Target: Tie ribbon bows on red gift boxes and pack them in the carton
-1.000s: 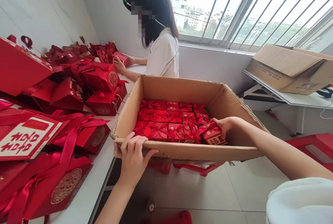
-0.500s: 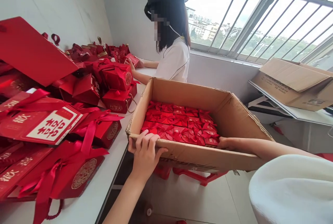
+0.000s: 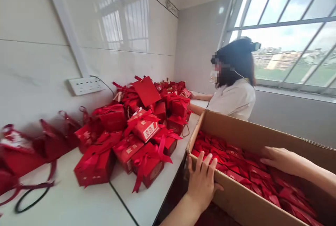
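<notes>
My left hand (image 3: 203,180) is hooked over the near left rim of an open cardboard box (image 3: 231,191), fingers over the edge and thumb on the outer side. Inside, small red gift boxes with ribbon bows (image 3: 233,161) lie packed side by side, blurred by motion. My right hand (image 3: 280,160) is inside the cardboard box, over the gift boxes near the far wall. Its fingers are stretched out, with nothing visible in them. Whether it touches the gift boxes I cannot tell.
Left of the cardboard box, a white table (image 3: 136,203) bears a heap of red gift boxes (image 3: 149,149). Red bags with handles (image 3: 57,135) line the wall below a power strip (image 3: 86,86). A co-worker (image 3: 233,93) in white stands beyond, near the barred window (image 3: 286,37).
The view has swung left, showing more table and wall. My right hand has come up from the near right side of the gift boxes towards the far wall. My left hand stays on the rim.
</notes>
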Motion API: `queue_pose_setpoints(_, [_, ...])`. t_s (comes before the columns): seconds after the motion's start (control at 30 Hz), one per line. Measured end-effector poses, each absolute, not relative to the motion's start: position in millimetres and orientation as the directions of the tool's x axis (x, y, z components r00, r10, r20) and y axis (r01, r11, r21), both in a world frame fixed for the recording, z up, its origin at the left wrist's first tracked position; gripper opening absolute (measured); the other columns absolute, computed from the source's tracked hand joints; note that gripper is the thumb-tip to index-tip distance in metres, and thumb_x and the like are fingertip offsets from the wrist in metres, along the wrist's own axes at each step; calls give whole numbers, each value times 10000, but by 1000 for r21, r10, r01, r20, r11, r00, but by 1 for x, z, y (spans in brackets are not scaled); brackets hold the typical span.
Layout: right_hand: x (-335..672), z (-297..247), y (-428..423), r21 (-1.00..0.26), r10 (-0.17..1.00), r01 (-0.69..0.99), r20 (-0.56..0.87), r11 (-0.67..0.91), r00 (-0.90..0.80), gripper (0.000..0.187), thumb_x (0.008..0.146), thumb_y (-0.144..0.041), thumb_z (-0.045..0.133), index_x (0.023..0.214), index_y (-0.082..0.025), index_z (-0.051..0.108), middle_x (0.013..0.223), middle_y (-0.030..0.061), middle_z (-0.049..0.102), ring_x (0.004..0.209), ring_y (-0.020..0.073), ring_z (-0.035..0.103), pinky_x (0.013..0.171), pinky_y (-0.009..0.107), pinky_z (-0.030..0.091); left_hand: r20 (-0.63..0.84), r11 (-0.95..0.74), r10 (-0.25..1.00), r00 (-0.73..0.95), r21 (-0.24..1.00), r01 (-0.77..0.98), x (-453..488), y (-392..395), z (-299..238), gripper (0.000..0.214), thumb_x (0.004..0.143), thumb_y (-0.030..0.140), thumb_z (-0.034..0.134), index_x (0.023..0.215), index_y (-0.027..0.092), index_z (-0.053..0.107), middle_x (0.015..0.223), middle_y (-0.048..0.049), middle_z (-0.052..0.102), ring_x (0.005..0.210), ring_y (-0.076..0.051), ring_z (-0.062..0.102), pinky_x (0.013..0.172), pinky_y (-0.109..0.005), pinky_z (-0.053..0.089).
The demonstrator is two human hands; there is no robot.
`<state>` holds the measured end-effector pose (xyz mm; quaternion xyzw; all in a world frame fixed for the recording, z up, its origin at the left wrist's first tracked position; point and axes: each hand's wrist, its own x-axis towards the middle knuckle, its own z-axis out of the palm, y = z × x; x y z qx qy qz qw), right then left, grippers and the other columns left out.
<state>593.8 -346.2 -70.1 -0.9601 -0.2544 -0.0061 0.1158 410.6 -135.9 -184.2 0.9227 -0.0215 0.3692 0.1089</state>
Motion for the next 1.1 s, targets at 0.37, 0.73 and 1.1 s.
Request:
queue_pose_setpoints(0.37, [474,-59,-61,-352,905,929,349,-112,242,1017,700,-447,678,1430,-114,53,1371,263,307,1274,356,386,966,508,389,870,-968,-239,432,-250,-32,310,-101,-164,318,815,305,527,1129,325,576,1345,39,509,1335,-168,331,1021,-343,303])
queue_pose_setpoints(0.73, [394,-51,-19,-469,710,842,496,-266,501,974,700,-406,618,1409,-26,70,1265,290,369,1200,435,433,944,529,393,714,-799,584,386,425,424,102,-3,-134,388,868,189,423,1248,232,359,1365,-150,358,1282,-245,377,945,-427,432])
queue_pose_setpoints(1.1, [184,-124,42,-531,589,514,806,674,62,953,707,-372,665,1381,-159,25,1364,215,195,1257,308,379,961,457,464,474,-476,879,-49,870,-130,34,35,-103,504,714,584,588,1036,225,440,1151,-84,540,912,-194,595,695,-305,505])
